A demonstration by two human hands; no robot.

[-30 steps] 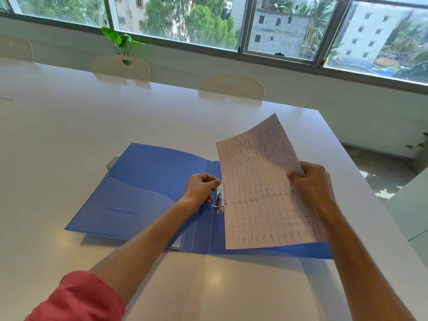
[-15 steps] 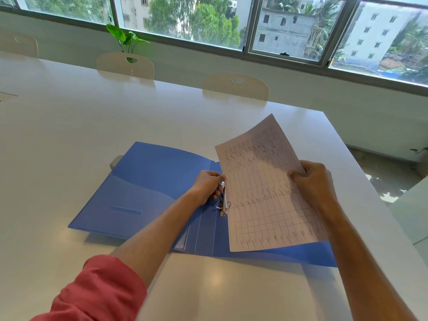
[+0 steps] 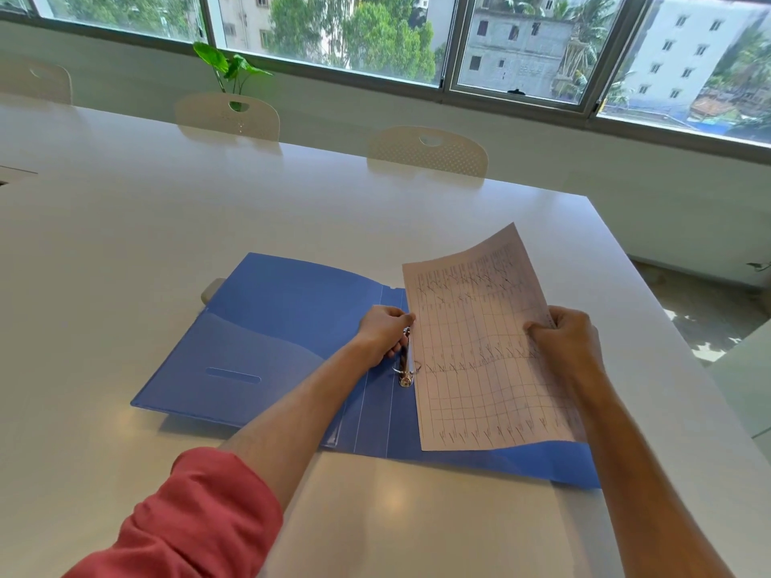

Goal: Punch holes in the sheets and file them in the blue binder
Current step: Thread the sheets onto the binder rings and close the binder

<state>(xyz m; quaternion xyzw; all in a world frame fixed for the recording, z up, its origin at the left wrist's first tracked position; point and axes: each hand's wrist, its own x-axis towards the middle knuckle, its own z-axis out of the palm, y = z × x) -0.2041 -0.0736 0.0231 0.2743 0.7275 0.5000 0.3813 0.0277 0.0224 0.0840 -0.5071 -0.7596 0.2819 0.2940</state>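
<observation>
The blue binder (image 3: pixel 283 335) lies open flat on the white table (image 3: pixel 292 210). Its metal ring mechanism (image 3: pixel 405 371) runs along the spine. A sheet (image 3: pixel 479 348) printed with a grid and handwriting stands tilted over the binder's right half, its left edge at the rings. My right hand (image 3: pixel 567 340) grips the sheet's right edge, thumb on the front. My left hand (image 3: pixel 386 337) pinches the sheet's left edge just above the rings, fingers curled beside the mechanism. Whether the lower ring passes through a punched hole is not clear.
A beige object (image 3: pixel 210 289) pokes out from under the binder's far left edge. White chairs (image 3: pixel 427 152) stand along the table's far side, with a green plant (image 3: pixel 229 68) behind. The table's right edge (image 3: pixel 667 319) drops to the floor.
The sheet's left edge has come a little closer to the rings, with my left hand shifting slightly along the mechanism. My right hand keeps the same grip.
</observation>
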